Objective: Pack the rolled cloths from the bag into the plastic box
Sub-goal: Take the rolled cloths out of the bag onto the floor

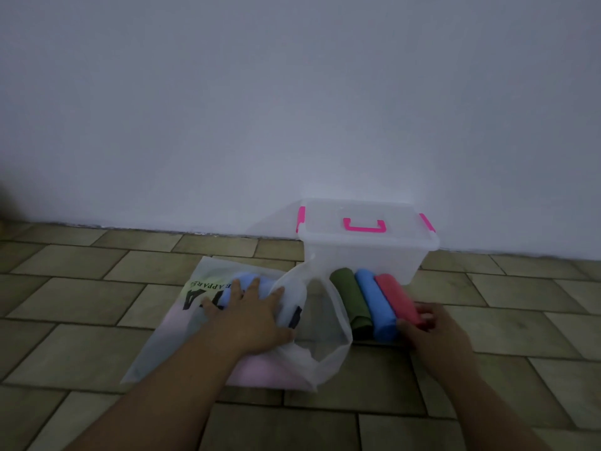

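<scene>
The left hand (250, 315) lay spread flat on the bag (208, 323), the right hand (429, 333) gripped the red roll (398, 299) beside blue (374, 304) and green (349, 296) rolls, before the lidded box (364, 252) at the wall (292, 109).

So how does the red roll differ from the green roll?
The red roll lies at the right end of the row, the green roll at the left end, next to the bag. The right hand touches the red roll's near end; nothing touches the green roll. Both lie on the floor before the box, outside it.
</scene>
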A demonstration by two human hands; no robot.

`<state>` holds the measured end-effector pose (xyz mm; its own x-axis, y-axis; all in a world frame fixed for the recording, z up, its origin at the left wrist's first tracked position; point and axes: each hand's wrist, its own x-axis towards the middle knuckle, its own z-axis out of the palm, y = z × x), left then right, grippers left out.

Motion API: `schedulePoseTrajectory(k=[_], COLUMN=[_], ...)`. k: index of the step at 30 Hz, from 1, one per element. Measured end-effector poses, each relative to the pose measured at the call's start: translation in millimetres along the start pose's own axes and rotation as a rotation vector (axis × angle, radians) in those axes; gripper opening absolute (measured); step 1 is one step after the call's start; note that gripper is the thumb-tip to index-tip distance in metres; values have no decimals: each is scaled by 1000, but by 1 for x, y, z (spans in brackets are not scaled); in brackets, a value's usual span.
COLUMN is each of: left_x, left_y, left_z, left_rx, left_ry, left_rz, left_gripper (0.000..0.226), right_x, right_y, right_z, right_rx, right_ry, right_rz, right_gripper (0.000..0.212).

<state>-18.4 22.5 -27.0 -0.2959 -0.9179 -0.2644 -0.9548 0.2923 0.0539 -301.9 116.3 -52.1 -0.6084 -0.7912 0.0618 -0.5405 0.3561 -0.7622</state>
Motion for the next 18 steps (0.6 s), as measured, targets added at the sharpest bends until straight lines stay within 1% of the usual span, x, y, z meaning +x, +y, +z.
schedulePoseTrajectory(k=[1, 2, 3, 4, 5, 6, 7, 8, 9, 11, 12, 14, 16, 18], left_x=[-4, -8, -12, -16, -19, -21, -23, -25, -27, -31, -34, -40, -44, -45], left_y=[0, -1, -3, -4, -4, -3, -2, -1, 0, 0, 0, 4, 7, 7], left_z=[-1, -2, -3, -3, -3, -3, -4, -5, -6, -4, -1, 10, 19, 19], left_rx=[5, 5, 0, -6, -7, -5, -4, -8, -20, -55, -63, -48, -43, -59], left_ry=[-11, -24, -38, -51, -59, -60, -57, -59, -72, -122, -144, -153, -133, -111], left_rz=[2, 0, -4, -8, -9, -9, -9, -7, -1, 25, 39, 58, 59, 43], left_gripper=[92, 93, 95, 96, 97, 97, 97, 96, 97, 101, 104, 109, 111, 112], right_x=[-3, -7, -14, -23, -34, -48, -60, -69, -73, -76, -76, -79, -84, -86], right_y=[-8, -18, -29, -42, -56, -67, -74, -76, -73, -63, -56, -46, -50, -59], right_z=[4, 6, 9, 13, 19, 28, 39, 48, 53, 49, 44, 38, 38, 45], right_rx=[-66, -135, -172, -169, -135, -105, -123, -156, -187, -200, -217, -275, -279, -299], right_ry=[-19, 13, 59, 42, -76, -267, -445, -534, -541, -531, -565, -651, -695, -698], right_rz=[-48, -145, -278, -409, -501, -536, -533, -531, -523, -430, -387, -373, -446, -560], right_gripper=[46, 47, 46, 43, 39, 36, 34, 34, 34, 34, 37, 48, 59, 61])
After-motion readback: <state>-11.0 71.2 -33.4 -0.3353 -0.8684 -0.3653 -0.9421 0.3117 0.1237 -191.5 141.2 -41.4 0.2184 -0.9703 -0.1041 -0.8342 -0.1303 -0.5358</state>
